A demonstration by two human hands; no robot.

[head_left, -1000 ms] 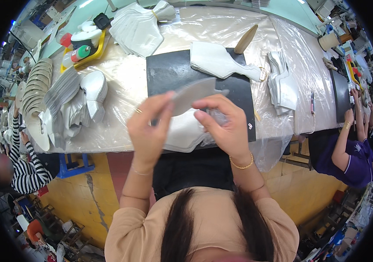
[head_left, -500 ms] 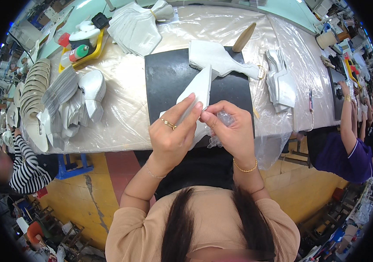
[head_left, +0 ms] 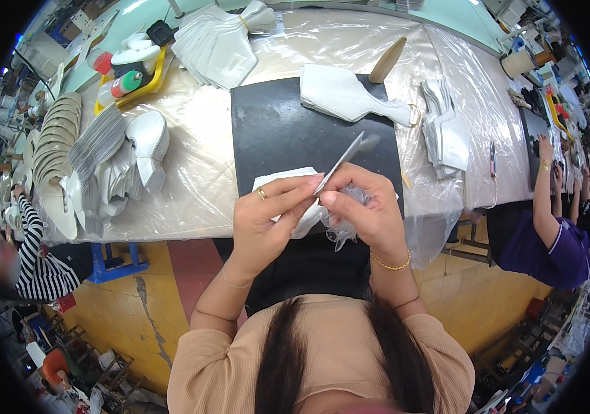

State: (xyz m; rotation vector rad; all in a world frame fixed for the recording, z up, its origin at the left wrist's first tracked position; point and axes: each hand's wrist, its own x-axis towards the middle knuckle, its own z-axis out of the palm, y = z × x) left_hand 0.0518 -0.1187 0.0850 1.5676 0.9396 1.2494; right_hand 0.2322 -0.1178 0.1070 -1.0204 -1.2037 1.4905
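Between my two hands a thin white cut piece (head_left: 340, 161) is tilted up, seen nearly edge-on. My left hand (head_left: 271, 217) pinches its near edge between thumb and fingers. My right hand (head_left: 372, 207) pinches the same piece from the other side, with crumpled clear plastic (head_left: 342, 229) bunched in its palm. Below my left hand more white material (head_left: 282, 181) lies on the near part of a black board (head_left: 264, 124); my fingers partly cover it. Toward the board's far right lies a stack of white cut pieces (head_left: 343, 93), with a loop at its narrow end.
A pointed wooden tool (head_left: 387, 60) stands behind the stack. More white stacks lie right (head_left: 447, 131), far left (head_left: 215, 45) and left (head_left: 102, 148), beside curved cream pieces (head_left: 57, 152). A yellow tray (head_left: 144, 90) holds bottles. Co-workers sit left (head_left: 46, 255) and right (head_left: 536, 238).
The white piece has turned from showing its broad face to nearly edge-on, its tip swinging right and nearer. My left fingers have shifted to its near edge.
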